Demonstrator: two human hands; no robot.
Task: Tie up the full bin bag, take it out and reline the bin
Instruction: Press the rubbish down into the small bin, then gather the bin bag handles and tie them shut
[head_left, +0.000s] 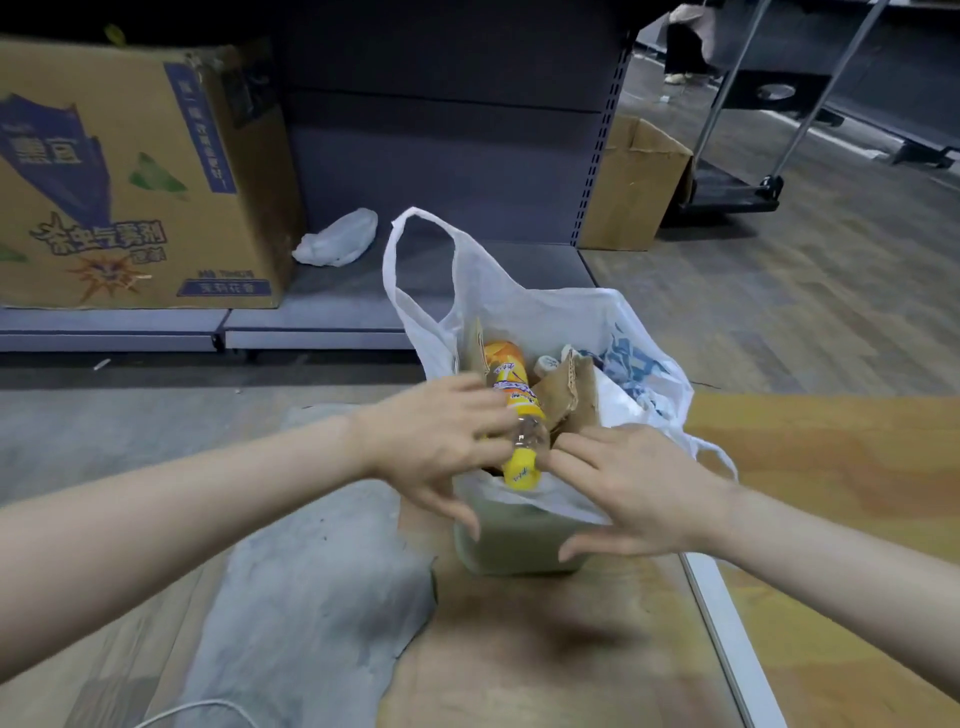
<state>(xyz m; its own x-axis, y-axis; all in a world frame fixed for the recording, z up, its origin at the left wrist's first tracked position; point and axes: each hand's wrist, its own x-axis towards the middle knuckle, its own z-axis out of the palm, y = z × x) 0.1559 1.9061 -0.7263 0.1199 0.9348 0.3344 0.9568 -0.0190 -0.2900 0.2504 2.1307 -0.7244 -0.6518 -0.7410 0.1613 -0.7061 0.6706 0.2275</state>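
Fingers (457, 512) of the left hand (436, 447) spread apart and fairly straight, the upper ones laid against the clear neck of a plastic bottle (514, 410), the lowest reaching down over the near rim of the bin (514, 540); whether any of them actually close around the bottle I cannot tell. Right hand (634, 483) also spread, fingers straight, 2 fingertips touching the yellow cap end of the bottle, thumb low against the bin's front wall. Both forearms bare, entering from the bottom corners. Bin is small, pale green, standing on a worn wooden floor beside a torn grey mat (311, 597). Bin bag (519, 306) is white, thin, still seated in the bin and untied: 1 handle loop stands upright at far left, the other droops over the right side, just past the right hand. Inside the bag: the bottle lying tilted with its cap toward the camera, pieces of brown cardboard (571, 400) just right of it, blue-printed plastic further right. Beyond, a low grey shelf base (311, 322) carrying a large printed carton (130, 176) and a crumpled white bag (337, 239). A plain cardboard box (634, 187) stands at the shelf's right end, a trolley (743, 192) behind it.
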